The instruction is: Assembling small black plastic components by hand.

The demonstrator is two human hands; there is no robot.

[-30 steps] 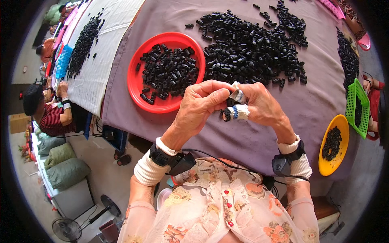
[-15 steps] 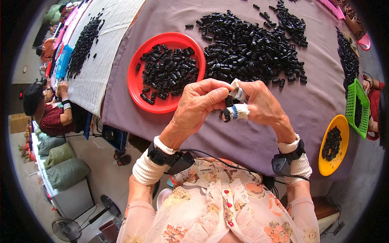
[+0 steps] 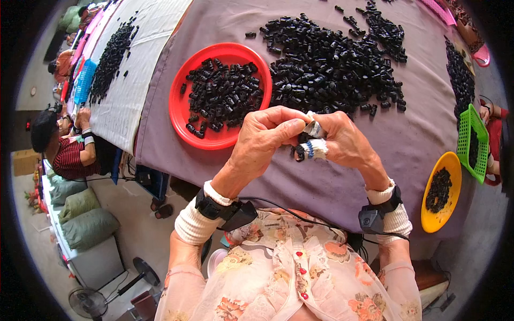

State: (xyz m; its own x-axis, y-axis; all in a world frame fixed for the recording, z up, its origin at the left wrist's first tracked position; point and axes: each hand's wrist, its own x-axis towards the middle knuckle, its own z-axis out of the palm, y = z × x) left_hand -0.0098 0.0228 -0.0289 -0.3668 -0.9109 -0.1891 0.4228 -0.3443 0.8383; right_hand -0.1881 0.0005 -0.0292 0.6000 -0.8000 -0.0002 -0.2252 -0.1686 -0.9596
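The left grip, a bare hand [image 3: 261, 138], pinches with thumb and forefinger at the fingertips of the right grip, a hand [image 3: 350, 142] wearing pale wrappings on its thumb and forefinger, the thumb's banded in blue and dark at the tip. Both are closed on a small black plastic piece [image 3: 304, 138], which sits between the fingertips, mostly hidden, above the near part of a bench covered in mauve cloth [image 3: 300, 187]. Each wrist has a white ribbed cuff with a black strapped device over it. Just beyond the left hand, a round red plastic tray [image 3: 176, 115] holds many loose black pieces. A broad heap of small black cylindrical plastic pieces [image 3: 332, 64] spreads over the far middle, next to the tray's right side. To the right, near the bench's edge, lies a round yellow plate [image 3: 436, 222] with dark bits in it, just beside a green slatted plastic basket [image 3: 483, 142]. At the left, a person in a striped dark-red shirt [image 3: 72, 158] sits by a white cloth [image 3: 152, 53] bearing more black pieces.
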